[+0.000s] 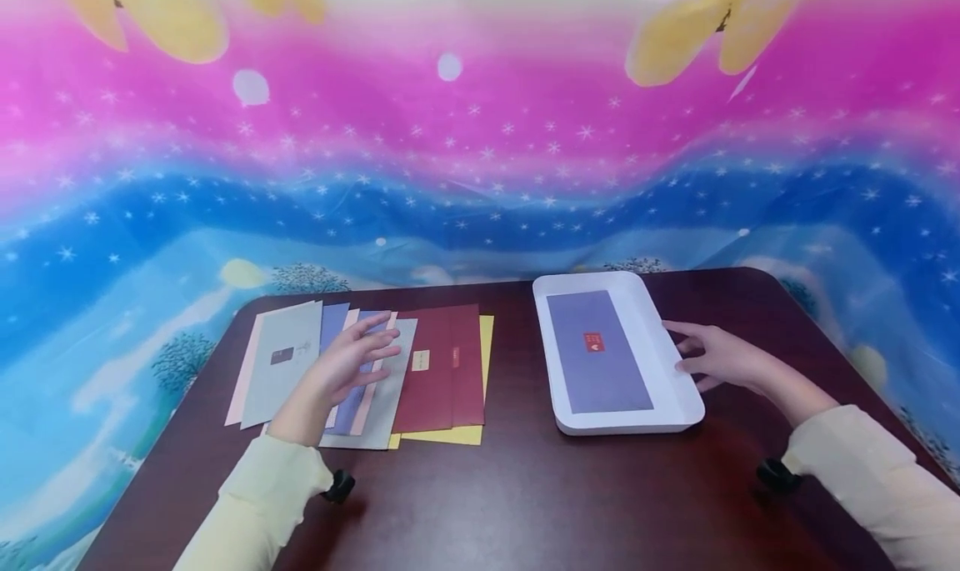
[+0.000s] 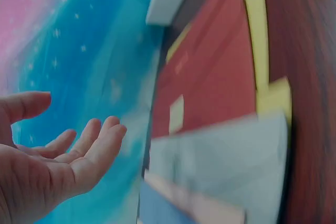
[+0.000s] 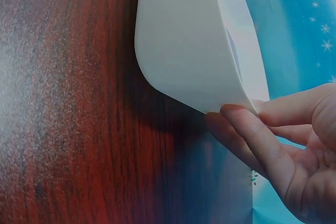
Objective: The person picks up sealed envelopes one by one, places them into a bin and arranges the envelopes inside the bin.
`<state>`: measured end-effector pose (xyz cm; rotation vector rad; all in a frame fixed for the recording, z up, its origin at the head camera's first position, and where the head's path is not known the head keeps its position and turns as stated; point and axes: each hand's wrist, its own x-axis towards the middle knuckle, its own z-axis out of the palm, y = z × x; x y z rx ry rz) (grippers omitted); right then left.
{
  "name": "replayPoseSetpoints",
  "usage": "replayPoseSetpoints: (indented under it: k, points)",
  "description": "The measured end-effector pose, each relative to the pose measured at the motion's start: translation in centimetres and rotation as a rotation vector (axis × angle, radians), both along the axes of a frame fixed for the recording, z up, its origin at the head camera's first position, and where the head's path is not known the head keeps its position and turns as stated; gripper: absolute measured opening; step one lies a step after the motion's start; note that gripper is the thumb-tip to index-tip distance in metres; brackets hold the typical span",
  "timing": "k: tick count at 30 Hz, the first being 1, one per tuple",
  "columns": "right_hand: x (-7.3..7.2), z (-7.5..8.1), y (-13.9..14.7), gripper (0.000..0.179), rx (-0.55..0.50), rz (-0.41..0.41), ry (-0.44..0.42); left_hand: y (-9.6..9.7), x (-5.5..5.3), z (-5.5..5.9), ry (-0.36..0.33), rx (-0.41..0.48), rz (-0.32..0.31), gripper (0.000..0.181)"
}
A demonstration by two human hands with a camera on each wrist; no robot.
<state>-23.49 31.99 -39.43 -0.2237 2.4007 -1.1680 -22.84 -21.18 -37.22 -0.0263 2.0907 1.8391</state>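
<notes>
My right hand (image 1: 720,356) pinches the right side wall of a white tray (image 1: 678,400); in the right wrist view the thumb and fingers (image 3: 247,124) meet over its rim. Flat inside the tray lies a purple envelope (image 1: 592,383) with a small red label. My left hand (image 1: 348,369) hovers with spread, slightly bent fingers over overlapping envelopes and holds nothing. Below it are a grey envelope (image 1: 386,417) and purple and pink ones, partly hidden by the hand. To its right is a dark red envelope (image 1: 435,400) over yellow ones (image 1: 453,436).
Another grey envelope (image 1: 273,388) with a dark patch lies over a pink one (image 1: 243,379) at the left. Everything stands on a dark brown wooden table (image 1: 510,496). Behind the table hangs a colourful printed cloth (image 1: 480,154).
</notes>
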Motion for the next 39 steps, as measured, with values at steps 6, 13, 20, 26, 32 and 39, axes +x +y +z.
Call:
replayPoseSetpoints:
  k: [6,13,20,26,32,39]
  points:
    - [0.2,-0.1,0.6,0.079,-0.008,-0.001,0.003,-1.3,0.2,-0.6,0.102,-0.227,-0.015,0.057]
    - [0.3,0.0,0.6,0.078,-0.027,0.003,-0.003,-2.0,0.3,-1.9,0.279,-0.682,-0.106,0.050]
    - [0.3,0.0,0.3,0.078,-0.024,0.006,-0.001,-1.3,1.1,-2.8,0.294,-0.858,-0.195,0.048]
    - [0.2,0.2,0.1,0.078,-0.012,0.006,0.003,-0.5,1.6,-3.1,0.328,-0.937,-0.196,0.044]
    - [0.0,0.3,0.0,0.078,0.004,0.015,0.011,0.0,1.4,-3.5,0.329,-0.964,-0.188,0.043]
    - [-0.1,0.1,-0.2,0.078,0.007,0.015,0.009,1.3,1.4,-3.6,0.337,-0.984,-0.208,0.048]
